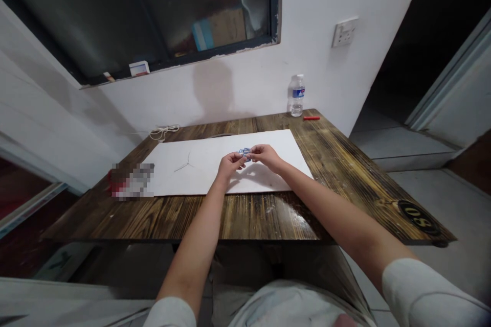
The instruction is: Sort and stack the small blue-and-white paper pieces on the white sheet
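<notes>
Just above a white board (207,179), I hold a small blue-and-white piece (244,152) with thin blue outlines; it is too small for me to tell its kind. My left hand (231,164) pinches its left side between thumb and fingers. On the other side my right hand (265,156) is closed at its right edge, fingertips close to those of the left. A three-armed dark line figure (187,164) shows on the board to the left of my hands.
The board lies on a dark wooden table (253,217). At the back stand a water bottle (297,97) and a red pen-like stick (311,118). A coiled pale cord (164,131) lies back left, a blurred red-and-grey item (132,181) at the left edge.
</notes>
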Available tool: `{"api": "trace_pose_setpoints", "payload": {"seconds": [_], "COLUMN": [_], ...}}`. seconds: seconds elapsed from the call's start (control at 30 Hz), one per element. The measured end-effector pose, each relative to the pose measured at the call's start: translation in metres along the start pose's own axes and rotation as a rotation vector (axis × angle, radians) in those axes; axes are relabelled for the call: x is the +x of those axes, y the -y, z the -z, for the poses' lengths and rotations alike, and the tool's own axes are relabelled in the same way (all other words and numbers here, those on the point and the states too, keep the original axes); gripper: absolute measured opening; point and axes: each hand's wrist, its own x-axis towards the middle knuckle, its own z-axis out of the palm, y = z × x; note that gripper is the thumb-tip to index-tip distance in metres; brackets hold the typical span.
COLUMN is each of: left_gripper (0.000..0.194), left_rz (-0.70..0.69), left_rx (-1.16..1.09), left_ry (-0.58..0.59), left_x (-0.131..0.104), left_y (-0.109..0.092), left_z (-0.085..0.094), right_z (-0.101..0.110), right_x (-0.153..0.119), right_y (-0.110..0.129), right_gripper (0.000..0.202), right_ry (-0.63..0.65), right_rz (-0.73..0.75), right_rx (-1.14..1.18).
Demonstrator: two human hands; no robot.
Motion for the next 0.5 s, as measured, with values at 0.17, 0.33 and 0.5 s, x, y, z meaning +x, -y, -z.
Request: {"api": "trace_pose_setpoints", "payload": {"seconds": [0.17,0.33,0.5], "left_gripper": [0.039,0.036,0.034], "left_rz": [0.018,0.047,0.118], "left_rx": [0.002,-0.020,-0.042], "left_ry": [-0.056,-0.158,-0.263], "left_x": [0.001,0.003,0.004], "left_y": [0.001,0.002,0.002], "left_z": [-0.001,-0.001,0.002], "right_z": [0.001,0.011,0.038], "right_x": [0.001,0.006,0.007], "right_y": [0.001,0.005,0.014], "right_gripper": [0.040,0.035,0.015], "right_ry": [-0.005,-0.075,-0.218], "right_rz": [-0.009,0.010,0.036], "right_rx": [-0.020,-0.129,-0.738]}}
